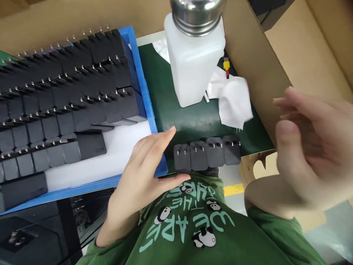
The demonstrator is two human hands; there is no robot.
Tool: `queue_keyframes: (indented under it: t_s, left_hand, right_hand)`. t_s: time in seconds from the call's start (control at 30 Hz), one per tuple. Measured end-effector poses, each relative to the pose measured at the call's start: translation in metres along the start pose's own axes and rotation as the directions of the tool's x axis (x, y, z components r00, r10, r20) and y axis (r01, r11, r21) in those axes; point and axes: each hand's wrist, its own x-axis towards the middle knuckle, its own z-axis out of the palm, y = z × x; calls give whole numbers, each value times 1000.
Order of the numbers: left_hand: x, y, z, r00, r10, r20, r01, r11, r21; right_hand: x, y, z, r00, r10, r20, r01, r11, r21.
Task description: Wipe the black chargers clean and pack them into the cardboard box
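Black, boxy two-prong plug adapters (215, 158): row of four at near edge of green-topped desk (162, 99). Left hand (143, 158) open, thumb and fingers apart beside row's left end; contact cannot be told. Right hand (317, 147) blurred, loosely open, beyond desk's right edge. White square bottle (197, 66) toward far edge.

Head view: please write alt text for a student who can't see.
A person's open left hand is beside four black plug adapters in a row on a green tabletop; the blurred right hand is off to the right. A blue tray at left holds rows of similar adapters; farther back are a white bottle with a metal top and a white cloth.
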Motion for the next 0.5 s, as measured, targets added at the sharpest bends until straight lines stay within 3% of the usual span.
queue_keyframes:
  t_s: [0.13, 0.3, 0.4, 0.5]
  left_hand:
    - [2, 2, 0, 998, 29, 57, -28, 999, -25]
    - [14, 8, 8, 984, 94, 154, -89, 995, -35]
    - [20, 9, 13, 978, 105, 180, -102, 994, -23]
    - [22, 9, 11, 979, 90, 185, -85, 996, -39]
  right_hand:
    - [-23, 6, -6, 976, -158, 147, 130, 974, 186]
    - [-44, 14, 21, 964, -141, 223, 64, 946, 319]
    - [-42, 15, 39, 994, -29, 107, -4, 955, 298]
    - [-31, 20, 52, 994, 21, -105, -12, 996, 85]
